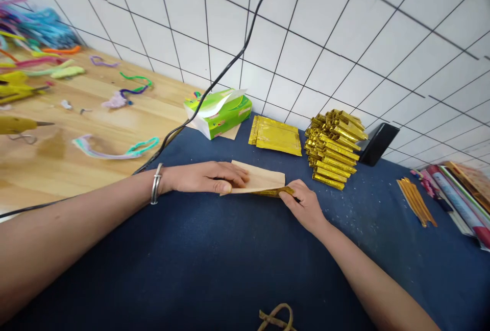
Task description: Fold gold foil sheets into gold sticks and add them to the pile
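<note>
A tan sheet of paper [260,176] lies on the dark blue mat, its near edge turned up to show a gold foil face [271,192]. My left hand [214,176], with a silver bangle at the wrist, rests on the sheet's left part, fingers stretched out. At the right end, my right hand [302,202] pinches the foil paper's folded corner between thumb and fingers. Just beyond the sheet is a flat stack of gold foil papers [277,136]. To its right rises a pile of folded gold paper strips [335,149].
A green tissue box [222,111] stands by the wall, with a black cable [229,63] crossing in front. Pipe cleaners [46,27] and yellow glue guns [19,125] lie left. A black phone [378,143], thin gold-brown strips [416,201] and books [459,203] are right; a looped cord [281,315] lies near.
</note>
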The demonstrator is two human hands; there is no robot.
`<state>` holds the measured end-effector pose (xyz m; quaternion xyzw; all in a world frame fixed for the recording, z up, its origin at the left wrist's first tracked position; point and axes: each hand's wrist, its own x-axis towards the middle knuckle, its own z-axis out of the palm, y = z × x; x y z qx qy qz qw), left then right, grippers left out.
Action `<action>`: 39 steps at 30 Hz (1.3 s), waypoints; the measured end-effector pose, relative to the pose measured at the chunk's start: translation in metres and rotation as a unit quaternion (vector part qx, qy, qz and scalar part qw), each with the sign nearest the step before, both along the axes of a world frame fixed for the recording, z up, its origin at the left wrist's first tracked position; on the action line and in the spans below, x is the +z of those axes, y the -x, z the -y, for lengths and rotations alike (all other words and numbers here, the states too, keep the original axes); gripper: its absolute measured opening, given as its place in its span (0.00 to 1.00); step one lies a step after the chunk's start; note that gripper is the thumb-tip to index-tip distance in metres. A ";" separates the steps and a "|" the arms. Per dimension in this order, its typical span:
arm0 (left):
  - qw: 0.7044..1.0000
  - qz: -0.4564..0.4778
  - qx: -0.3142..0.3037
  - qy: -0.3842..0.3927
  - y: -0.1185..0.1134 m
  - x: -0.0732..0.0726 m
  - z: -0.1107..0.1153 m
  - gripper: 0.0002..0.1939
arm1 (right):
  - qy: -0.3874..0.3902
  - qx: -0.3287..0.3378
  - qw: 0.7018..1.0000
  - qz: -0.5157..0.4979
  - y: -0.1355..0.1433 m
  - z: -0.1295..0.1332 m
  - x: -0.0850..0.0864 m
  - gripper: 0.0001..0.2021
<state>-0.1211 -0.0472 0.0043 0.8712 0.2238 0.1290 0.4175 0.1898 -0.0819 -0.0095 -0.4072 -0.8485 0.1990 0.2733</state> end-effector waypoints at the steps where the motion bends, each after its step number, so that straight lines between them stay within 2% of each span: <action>1: 1.000 0.010 0.003 0.020 0.002 0.004 0.000 0.24 | 0.015 -0.021 1.000 -0.002 0.001 0.001 0.000 0.15; 4: 0.998 0.025 0.025 0.043 0.001 0.012 0.003 0.27 | 0.051 -0.087 0.995 0.011 0.002 0.001 -0.003 0.18; 6: 0.996 0.023 0.058 0.058 -0.005 0.013 0.007 0.25 | 0.074 -0.124 0.989 0.028 0.004 -0.002 -0.004 0.19; 8: 0.987 0.001 0.145 0.072 -0.012 0.009 0.011 0.21 | 0.093 -0.142 0.984 0.050 0.007 -0.006 -0.003 0.19; 10: 0.965 -0.043 0.257 0.016 -0.018 0.000 0.011 0.19 | 0.101 -0.148 0.981 0.079 0.010 -0.009 -0.002 0.17; 11: 0.953 -0.055 0.295 -0.040 -0.020 -0.004 0.011 0.18 | 0.100 -0.149 0.979 0.095 0.012 -0.010 -0.002 0.16; 12: 0.946 -0.058 0.305 -0.093 -0.022 -0.009 0.010 0.16 | 0.095 -0.151 0.978 0.112 0.014 -0.011 -0.002 0.14; 15: 0.926 -0.092 0.322 -0.176 -0.022 -0.020 0.007 0.13 | 0.071 -0.154 0.973 0.158 0.017 -0.012 -0.002 0.11; 19: 0.908 -0.128 0.355 -0.181 -0.020 -0.025 0.005 0.21 | 0.041 -0.155 0.971 0.179 0.018 -0.010 -0.005 0.11; 24: 0.926 -0.118 0.317 -0.169 -0.019 -0.022 0.005 0.29 | 0.026 -0.157 0.975 0.155 0.015 -0.007 -0.008 0.09; 32: 0.933 -0.110 0.294 -0.175 -0.018 -0.021 0.005 0.21 | 0.048 -0.163 0.978 0.119 0.013 -0.005 -0.008 0.11; 39: 0.927 -0.117 0.302 -0.189 -0.020 -0.021 0.006 0.20 | 0.041 -0.160 0.979 0.121 0.013 -0.006 -0.010 0.10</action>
